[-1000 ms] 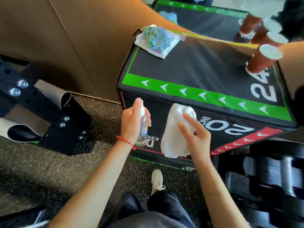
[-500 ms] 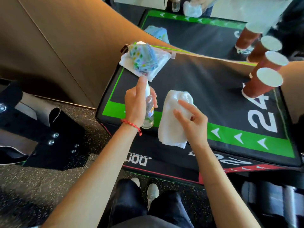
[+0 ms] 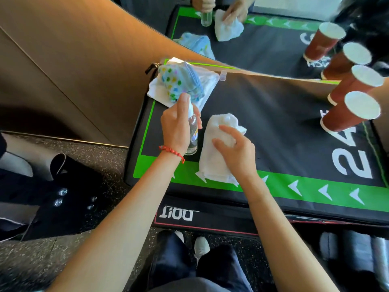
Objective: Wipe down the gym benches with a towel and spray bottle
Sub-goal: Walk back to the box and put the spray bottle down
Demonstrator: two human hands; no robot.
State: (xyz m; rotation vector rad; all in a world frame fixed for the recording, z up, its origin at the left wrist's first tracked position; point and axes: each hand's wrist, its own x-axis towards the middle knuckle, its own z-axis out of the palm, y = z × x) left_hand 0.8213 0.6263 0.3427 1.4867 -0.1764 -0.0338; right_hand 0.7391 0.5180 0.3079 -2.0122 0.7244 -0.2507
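The hands have risen from the box's side to its top surface (image 3: 273,123): the left hand (image 3: 176,127) is gripping the spray bottle (image 3: 192,133) upright, the right hand (image 3: 235,150) is clutching the towel (image 3: 212,163) above the green border, so top-wiping is starting

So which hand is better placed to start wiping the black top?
Probably the right hand: it already holds the white towel against the black pad. The left hand grips the spray bottle, index finger on its nozzle.
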